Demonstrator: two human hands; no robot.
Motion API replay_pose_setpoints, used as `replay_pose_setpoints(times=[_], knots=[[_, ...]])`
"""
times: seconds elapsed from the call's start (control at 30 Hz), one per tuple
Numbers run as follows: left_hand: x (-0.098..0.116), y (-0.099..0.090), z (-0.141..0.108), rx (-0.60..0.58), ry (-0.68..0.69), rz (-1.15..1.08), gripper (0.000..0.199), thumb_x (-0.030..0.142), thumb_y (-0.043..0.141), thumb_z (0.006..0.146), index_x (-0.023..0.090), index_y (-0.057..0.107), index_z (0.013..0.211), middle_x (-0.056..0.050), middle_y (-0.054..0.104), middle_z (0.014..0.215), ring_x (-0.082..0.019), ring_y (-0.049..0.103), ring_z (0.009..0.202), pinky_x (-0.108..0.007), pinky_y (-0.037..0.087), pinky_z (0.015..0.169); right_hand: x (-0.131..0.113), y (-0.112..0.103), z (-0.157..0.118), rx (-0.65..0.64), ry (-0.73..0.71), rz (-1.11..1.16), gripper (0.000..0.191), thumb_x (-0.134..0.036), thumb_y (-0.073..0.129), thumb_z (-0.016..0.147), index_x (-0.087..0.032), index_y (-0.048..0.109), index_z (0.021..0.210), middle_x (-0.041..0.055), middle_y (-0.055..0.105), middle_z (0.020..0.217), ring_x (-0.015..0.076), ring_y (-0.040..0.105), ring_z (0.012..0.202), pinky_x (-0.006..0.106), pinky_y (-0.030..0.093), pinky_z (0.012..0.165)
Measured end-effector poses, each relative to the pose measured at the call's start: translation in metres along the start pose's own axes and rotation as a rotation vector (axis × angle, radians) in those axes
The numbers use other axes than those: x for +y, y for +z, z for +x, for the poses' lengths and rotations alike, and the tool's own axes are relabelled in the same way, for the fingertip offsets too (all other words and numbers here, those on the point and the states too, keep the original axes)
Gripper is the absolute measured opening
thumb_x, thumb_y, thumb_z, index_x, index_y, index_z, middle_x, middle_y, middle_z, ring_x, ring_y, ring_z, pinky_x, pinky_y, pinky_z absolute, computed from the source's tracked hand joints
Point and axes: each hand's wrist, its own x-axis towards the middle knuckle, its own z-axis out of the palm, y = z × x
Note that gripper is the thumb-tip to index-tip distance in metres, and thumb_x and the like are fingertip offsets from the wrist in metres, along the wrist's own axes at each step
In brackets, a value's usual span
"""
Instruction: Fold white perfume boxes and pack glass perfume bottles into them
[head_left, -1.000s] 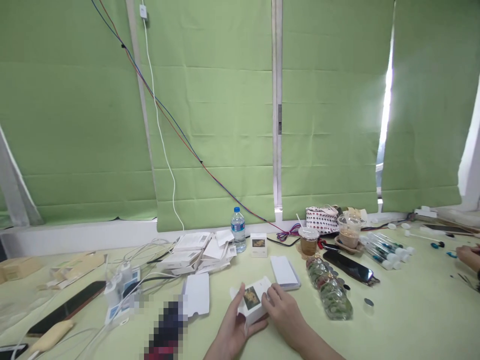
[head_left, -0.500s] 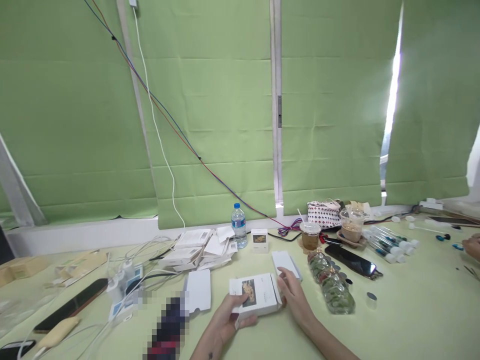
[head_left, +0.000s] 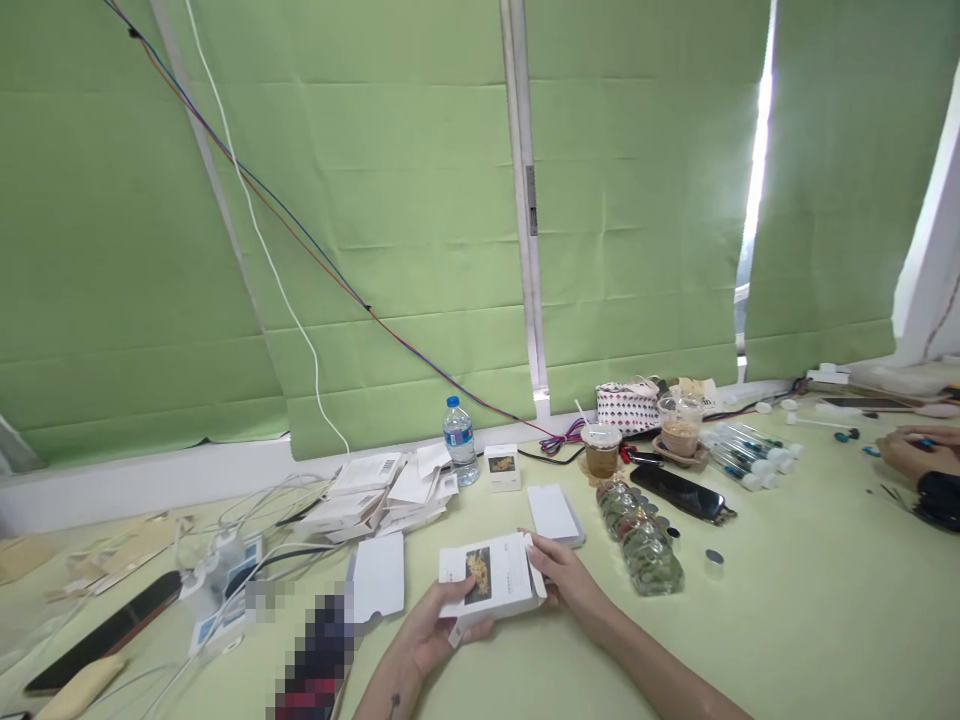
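Note:
A white cardboard box [head_left: 514, 573] with a yellow picture on its face is held tilted over the table. My left hand [head_left: 429, 628] is closed round its left end, thumb on top by the picture and fingers underneath. At the right end, where a flap shows, my right hand [head_left: 571, 582] pinches the box; some of its fingertips are hidden. Just behind lies a plain white box [head_left: 553, 513], apart from my hands. To the left rests a white flat piece of card [head_left: 379, 577].
A pile of white boxes [head_left: 365, 490], a water bottle [head_left: 460, 445] and a small upright box [head_left: 502, 468] stand behind. Wrapped green packets [head_left: 649, 555], a black phone [head_left: 679, 492] and drink cups [head_left: 602, 455] lie rightward. Another person's hand [head_left: 911, 452] is at far right.
The view has swung right, so everything sits further left in it. My right fingers have moved in from beside the box's right end onto its edge and flap. My left hand keeps its grip.

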Motion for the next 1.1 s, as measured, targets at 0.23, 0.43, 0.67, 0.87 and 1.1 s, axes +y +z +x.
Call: replay_pose_setpoints(times=[0.23,0.43,0.67,0.87,1.1], knots=[[0.0,0.001,-0.002,-0.022,0.017,0.148,0.038,0.005,0.076,0.064,0.009,0.06,0.098,-0.011,0.072,0.075,-0.027,0.071,0.063,-0.042,0.062,0.059,0.003,0.002,-0.002,0.022,-0.029,-0.079,0.062,-0.065,0.061,0.071,-0.017,0.063,0.111,-0.0042,0.051,0.06,0.0065,0.036,0.046,0.017,0.02,0.038],[0.001,0.007,-0.014,-0.067,0.121,0.252,0.047,0.012,0.077,0.065,0.01,0.057,0.108,-0.012,0.073,0.084,-0.029,0.072,0.074,-0.045,0.062,0.065,0.016,-0.001,0.003,0.092,-0.044,-0.279,0.057,-0.058,0.047,0.082,-0.02,0.053,0.125,-0.001,0.057,0.068,0.0147,0.053,0.055,0.022,0.039,0.044],[0.006,0.013,-0.025,-0.101,0.195,0.35,0.066,0.019,0.077,0.064,0.017,0.049,0.123,-0.011,0.072,0.095,-0.031,0.071,0.086,-0.042,0.061,0.064,-0.001,-0.004,-0.012,0.093,-0.256,-0.568,0.037,-0.04,0.051,0.086,-0.022,0.061,0.117,0.0095,0.056,0.121,0.0262,0.048,0.116,0.039,0.034,0.103],[0.005,0.023,-0.033,-0.241,0.212,0.354,0.058,0.041,0.072,0.073,0.017,0.051,0.121,-0.014,0.067,0.109,-0.027,0.069,0.086,-0.036,0.06,0.068,-0.011,0.008,-0.026,-0.19,-0.309,-0.854,0.091,-0.033,0.073,0.068,-0.022,0.027,0.146,0.0107,0.032,0.151,0.0306,0.027,0.137,0.043,0.024,0.112],[-0.03,0.036,-0.025,-0.226,0.693,0.625,0.098,0.022,0.089,0.042,0.021,0.044,0.129,-0.014,0.055,0.129,-0.032,0.053,0.115,-0.039,0.043,0.098,-0.013,0.008,-0.023,-0.185,-0.277,-0.479,0.077,-0.009,0.061,0.064,-0.024,0.043,0.137,0.0067,0.051,0.139,0.0272,0.046,0.126,0.041,0.035,0.105]])
